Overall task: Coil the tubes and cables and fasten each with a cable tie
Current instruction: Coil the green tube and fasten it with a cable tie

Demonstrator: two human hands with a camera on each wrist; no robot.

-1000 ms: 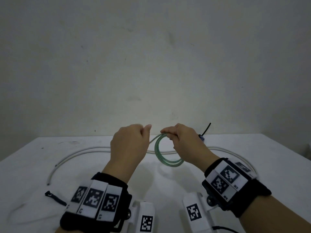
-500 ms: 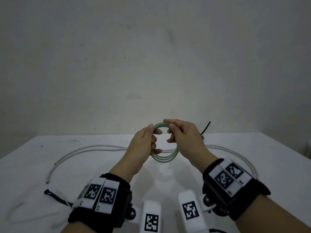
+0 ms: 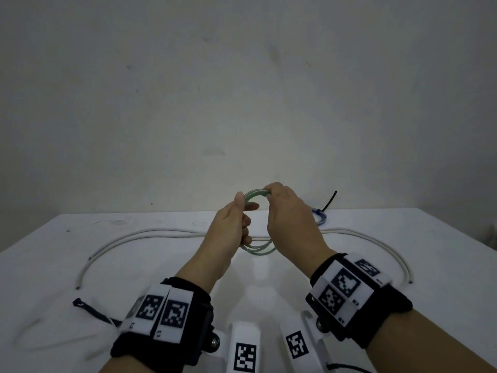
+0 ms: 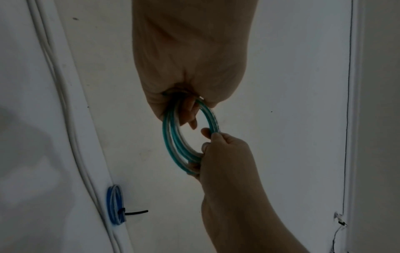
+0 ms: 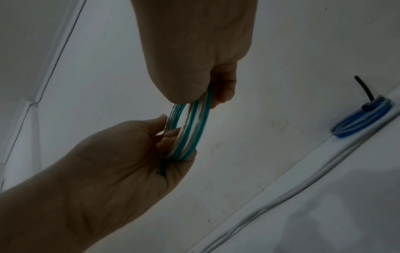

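Note:
A green-and-clear tube wound into a small coil (image 3: 257, 250) hangs in the air between my hands, above the white table (image 3: 403, 238). My left hand (image 3: 246, 203) grips its left side, thumb on top and fingers through the ring. Pinching the coil's top right is my right hand (image 3: 270, 195). The left wrist view shows the coil (image 4: 171, 137) running from my left hand (image 4: 188, 111) down to my right hand (image 4: 207, 137). In the right wrist view my right hand (image 5: 203, 99) holds the coil (image 5: 194, 123) from above, and my left hand (image 5: 166, 126) holds it from below.
A blue coil (image 3: 320, 215) fastened with a black cable tie (image 3: 329, 201) lies at the table's far edge, right of my hands. A long white cable (image 3: 150, 234) arcs across the table under them. A loose black cable tie (image 3: 88, 308) lies front left.
My left hand, a closed fist beside the coil a second ago, has moved in and taken hold of the coil's left side. Both hands have lifted the coil slightly.

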